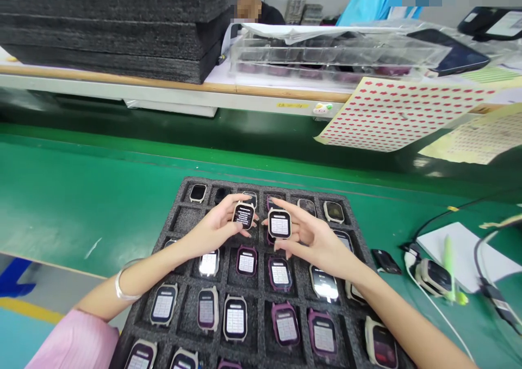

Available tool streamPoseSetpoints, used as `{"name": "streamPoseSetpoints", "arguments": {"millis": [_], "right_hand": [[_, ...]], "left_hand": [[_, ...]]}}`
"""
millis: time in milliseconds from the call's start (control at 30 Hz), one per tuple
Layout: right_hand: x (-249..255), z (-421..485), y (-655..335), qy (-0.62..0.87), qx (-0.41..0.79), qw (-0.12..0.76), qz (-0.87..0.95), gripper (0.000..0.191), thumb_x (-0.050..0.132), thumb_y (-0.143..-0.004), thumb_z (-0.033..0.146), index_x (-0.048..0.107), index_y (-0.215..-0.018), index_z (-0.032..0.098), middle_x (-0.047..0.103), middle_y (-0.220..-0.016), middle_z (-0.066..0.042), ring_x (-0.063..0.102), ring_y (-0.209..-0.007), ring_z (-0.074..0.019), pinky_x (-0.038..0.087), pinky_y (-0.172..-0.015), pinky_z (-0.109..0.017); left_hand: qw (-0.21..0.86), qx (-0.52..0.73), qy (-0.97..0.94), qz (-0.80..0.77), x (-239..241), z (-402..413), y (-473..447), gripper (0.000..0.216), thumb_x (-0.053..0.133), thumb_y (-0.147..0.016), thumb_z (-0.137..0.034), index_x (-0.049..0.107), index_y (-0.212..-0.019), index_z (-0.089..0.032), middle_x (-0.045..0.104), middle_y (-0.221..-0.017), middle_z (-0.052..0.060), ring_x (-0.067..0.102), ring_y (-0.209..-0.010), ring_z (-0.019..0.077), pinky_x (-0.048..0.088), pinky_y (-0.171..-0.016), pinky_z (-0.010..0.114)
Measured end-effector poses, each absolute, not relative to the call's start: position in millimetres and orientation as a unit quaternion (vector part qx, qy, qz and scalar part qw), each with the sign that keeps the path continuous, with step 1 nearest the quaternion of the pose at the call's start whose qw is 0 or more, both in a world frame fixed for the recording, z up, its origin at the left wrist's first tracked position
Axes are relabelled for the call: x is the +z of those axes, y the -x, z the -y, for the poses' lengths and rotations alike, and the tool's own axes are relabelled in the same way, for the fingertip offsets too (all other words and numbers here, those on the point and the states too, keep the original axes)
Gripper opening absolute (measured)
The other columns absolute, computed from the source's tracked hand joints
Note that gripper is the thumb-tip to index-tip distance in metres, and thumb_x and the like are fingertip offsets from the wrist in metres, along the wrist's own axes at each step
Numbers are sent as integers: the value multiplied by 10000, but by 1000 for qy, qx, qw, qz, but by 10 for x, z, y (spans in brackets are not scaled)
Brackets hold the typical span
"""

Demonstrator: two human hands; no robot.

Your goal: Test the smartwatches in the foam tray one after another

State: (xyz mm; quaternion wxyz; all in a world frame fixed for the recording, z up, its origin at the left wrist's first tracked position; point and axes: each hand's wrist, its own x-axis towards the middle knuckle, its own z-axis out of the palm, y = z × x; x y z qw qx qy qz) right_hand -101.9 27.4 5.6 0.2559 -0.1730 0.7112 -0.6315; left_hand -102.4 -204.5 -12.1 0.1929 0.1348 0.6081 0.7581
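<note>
My left hand [222,220] is closed around a pale-framed smartwatch [244,216] without a strap; its dark screen shows white lines of text. Just to its right, my right hand [312,238] grips a second smartwatch [279,223], also pale-framed, with a white grid on its screen. Both are held above a dark grey foam tray [185,303]. In the tray's compartments lie several more watches, such as a purple-framed watch [247,261] and a beige-framed watch [235,318], many with lit screens. Parts of the tray are hidden under my hands and forearms.
A stack of black foam trays [122,26] and clear plastic trays [293,53] stand on the shelf ahead. A sticker sheet [375,113] hangs off its edge. Right of the foam tray are cables, a white pad [465,244] and a green pen [449,265]. People sit beyond.
</note>
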Motion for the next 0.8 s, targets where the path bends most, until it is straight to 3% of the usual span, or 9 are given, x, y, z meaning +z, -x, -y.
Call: {"name": "streamPoseSetpoints", "arguments": {"millis": [100, 200, 333, 600, 800], "right_hand": [[81, -429, 1036, 195, -556, 259, -765, 619, 600, -855, 273, 325, -1408, 226, 655, -994, -64, 657, -797, -183, 580, -641, -311], [87, -655, 1068, 232, -403, 167, -869, 472, 625, -831, 336, 496, -1270, 221, 609, -1127, -94, 644, -800, -201, 564, -690, -351], [-10, -935, 1093, 284, -265, 70, -919, 399, 610, -831, 352, 555, -1194, 197, 548, -1161, -112, 573, -1046, -267, 495, -896, -414], [-29, -985, 1085, 331, -186, 37, -924, 482, 623, -829, 395, 538, -1260, 196, 500, -1235, -138, 497, -1160, -296, 441, -962, -446], [123, -642, 1072, 404, -180, 64, -895, 322, 503, -923, 338, 570, -1212, 213, 608, -1154, -101, 551, -1080, -263, 414, -988, -470]], "left_hand": [[202, 751, -140, -613, -85, 2038, 1017, 408, 544, -817, -123, 439, -1203, -205, 615, -994, 60, 598, -979, 196, 557, -788, 345], [205, 749, -128, -617, -65, 2028, 1012, 351, 553, -843, -181, 450, -1179, -186, 617, -979, 67, 608, -952, 190, 560, -771, 342], [206, 750, -105, -619, -70, 2015, 1017, 335, 590, -840, -252, 476, -1145, -173, 634, -936, 67, 626, -911, 190, 564, -725, 329], [205, 747, -93, -626, -92, 2015, 1031, 343, 620, -825, -291, 489, -1115, -162, 657, -925, 75, 644, -851, 178, 568, -654, 299], [199, 745, -94, -630, -105, 2011, 1026, 362, 630, -815, -326, 494, -1109, -165, 659, -898, 67, 645, -851, 184, 571, -660, 308]]}}
